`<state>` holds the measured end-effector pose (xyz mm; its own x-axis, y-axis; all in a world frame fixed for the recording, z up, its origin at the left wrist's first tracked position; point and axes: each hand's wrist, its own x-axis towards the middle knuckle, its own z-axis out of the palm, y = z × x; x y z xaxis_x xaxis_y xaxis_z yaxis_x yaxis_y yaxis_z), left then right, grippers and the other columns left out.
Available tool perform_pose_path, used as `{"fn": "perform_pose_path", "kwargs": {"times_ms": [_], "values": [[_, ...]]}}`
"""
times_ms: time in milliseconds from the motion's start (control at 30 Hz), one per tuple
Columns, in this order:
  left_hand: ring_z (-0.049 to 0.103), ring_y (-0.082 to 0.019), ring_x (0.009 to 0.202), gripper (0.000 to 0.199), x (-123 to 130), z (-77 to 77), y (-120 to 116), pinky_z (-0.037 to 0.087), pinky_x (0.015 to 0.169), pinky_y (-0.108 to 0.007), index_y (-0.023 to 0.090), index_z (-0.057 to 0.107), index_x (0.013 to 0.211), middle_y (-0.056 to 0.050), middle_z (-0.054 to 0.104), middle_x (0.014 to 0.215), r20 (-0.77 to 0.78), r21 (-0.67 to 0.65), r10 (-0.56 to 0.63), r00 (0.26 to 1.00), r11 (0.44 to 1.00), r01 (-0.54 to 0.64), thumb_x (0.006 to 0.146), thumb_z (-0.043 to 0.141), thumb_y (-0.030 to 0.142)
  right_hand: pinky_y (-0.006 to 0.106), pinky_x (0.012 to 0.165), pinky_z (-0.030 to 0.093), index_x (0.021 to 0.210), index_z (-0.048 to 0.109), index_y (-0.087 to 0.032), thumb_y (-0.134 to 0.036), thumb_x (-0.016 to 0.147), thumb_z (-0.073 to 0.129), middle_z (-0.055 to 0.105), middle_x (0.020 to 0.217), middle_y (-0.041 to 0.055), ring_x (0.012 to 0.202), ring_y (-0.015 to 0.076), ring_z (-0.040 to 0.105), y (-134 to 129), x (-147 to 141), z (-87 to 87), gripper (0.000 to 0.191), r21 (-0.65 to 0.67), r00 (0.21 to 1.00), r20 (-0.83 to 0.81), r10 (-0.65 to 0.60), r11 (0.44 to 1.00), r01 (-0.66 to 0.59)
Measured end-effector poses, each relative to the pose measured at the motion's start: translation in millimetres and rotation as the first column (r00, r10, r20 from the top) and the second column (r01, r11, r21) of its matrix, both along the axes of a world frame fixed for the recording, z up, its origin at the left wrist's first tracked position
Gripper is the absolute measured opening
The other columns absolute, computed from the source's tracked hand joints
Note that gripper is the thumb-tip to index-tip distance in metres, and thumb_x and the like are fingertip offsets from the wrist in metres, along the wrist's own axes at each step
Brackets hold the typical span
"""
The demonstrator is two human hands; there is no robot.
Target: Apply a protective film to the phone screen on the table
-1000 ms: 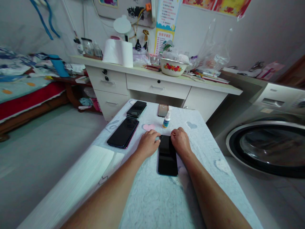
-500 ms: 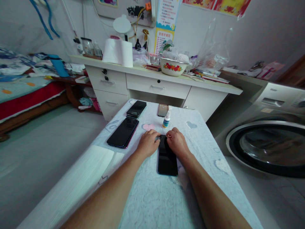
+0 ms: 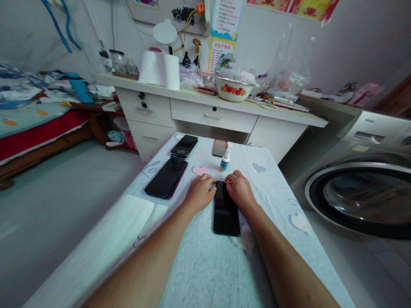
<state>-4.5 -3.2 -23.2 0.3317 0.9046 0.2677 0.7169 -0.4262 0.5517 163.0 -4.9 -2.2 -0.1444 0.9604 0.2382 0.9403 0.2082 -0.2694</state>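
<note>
A black smartphone (image 3: 226, 214) lies screen up on the cloth-covered table, its long side pointing away from me. At its upper left edge, my left hand (image 3: 201, 191) has bent fingers closed against the phone, with a small greyish patch showing under the fingertips that I cannot make out. My right hand (image 3: 239, 188) is curled over the upper right edge, fingertips pressed together on the phone; its palm side is hidden. Just beyond both hands stands a small white spray bottle (image 3: 224, 161) with a blue and yellow label.
To the left lie a larger dark phone (image 3: 166, 177) and a stack of phones (image 3: 184, 146). A phone-shaped case (image 3: 220, 148) is near the table's far end. Behind stands a white desk (image 3: 205, 113) with a flowered bowl (image 3: 233, 89); a washing machine (image 3: 362, 171) is at right.
Almost nothing differs. Both hands stay at the phone's upper end, and the whole view has shifted very slightly.
</note>
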Motion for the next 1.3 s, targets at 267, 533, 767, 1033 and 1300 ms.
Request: {"fn": "perform_pose_path", "kwargs": {"times_ms": [267, 533, 767, 1033, 1300], "values": [[0.057, -0.020, 0.104, 0.027, -1.0, -2.1, 0.7, 0.044, 0.094, -0.033, 0.018, 0.064, 0.105, -0.006, 0.062, 0.107, 0.008, 0.009, -0.008, 1.000, 1.000, 0.008, 0.081, 0.053, 0.019, 0.023, 0.072, 0.039, 0.087, 0.069, -0.017, -0.012, 0.085, 0.047, 0.057, 0.090, 0.0060, 0.078, 0.0142, 0.056, 4.2, 4.6, 0.2, 0.023, 0.017, 0.996, 0.023, -0.083, 0.996, 0.083], [0.053, -0.022, 0.107, 0.024, 0.6, -3.5, 0.6, 0.042, 0.097, -0.037, 0.019, 0.065, 0.102, -0.006, 0.061, 0.109, -0.012, 0.033, 0.048, 0.999, 0.998, -0.048, 0.080, 0.056, 0.022, 0.022, 0.072, 0.039, 0.087, 0.068, -0.017, -0.011, 0.084, 0.047, 0.057, 0.092, 0.0057, 0.077, 0.0135, 0.056, 4.0, 3.5, -0.1, 0.022, 0.014, 0.998, 0.030, -0.062, 0.998, 0.061], [0.053, -0.021, 0.107, 0.026, -0.4, -1.5, 1.0, 0.042, 0.097, -0.036, 0.018, 0.065, 0.103, -0.006, 0.061, 0.108, -0.025, 0.014, 0.030, 0.999, 0.999, -0.029, 0.083, 0.048, 0.016, 0.022, 0.073, 0.039, 0.087, 0.067, -0.018, -0.011, 0.084, 0.047, 0.056, 0.091, 0.0049, 0.078, 0.0135, 0.056, 3.1, -0.8, 0.2, 0.021, 0.009, 1.000, 0.021, -0.005, 1.000, 0.005], [0.053, -0.021, 0.105, 0.029, -1.8, -2.4, 2.1, 0.042, 0.096, -0.035, 0.019, 0.065, 0.104, -0.006, 0.062, 0.107, -0.035, 0.021, 0.004, 0.999, 1.000, -0.003, 0.083, 0.045, 0.014, 0.021, 0.076, 0.041, 0.089, 0.068, -0.018, -0.013, 0.085, 0.048, 0.058, 0.093, 0.0054, 0.084, 0.0138, 0.057, -2.1, -6.3, 6.0, 0.021, -0.022, 0.994, 0.000, 0.110, 0.994, -0.110], [0.053, -0.021, 0.104, 0.028, -1.3, -1.0, 1.0, 0.042, 0.095, -0.035, 0.019, 0.065, 0.104, -0.006, 0.062, 0.108, -0.038, 0.013, -0.004, 0.999, 1.000, 0.005, 0.084, 0.046, 0.015, 0.021, 0.077, 0.041, 0.090, 0.068, -0.018, -0.013, 0.084, 0.049, 0.058, 0.094, 0.0051, 0.086, 0.0138, 0.057, -4.0, -7.7, 7.4, 0.021, -0.039, 0.993, 0.004, 0.122, 0.992, -0.122]]}}
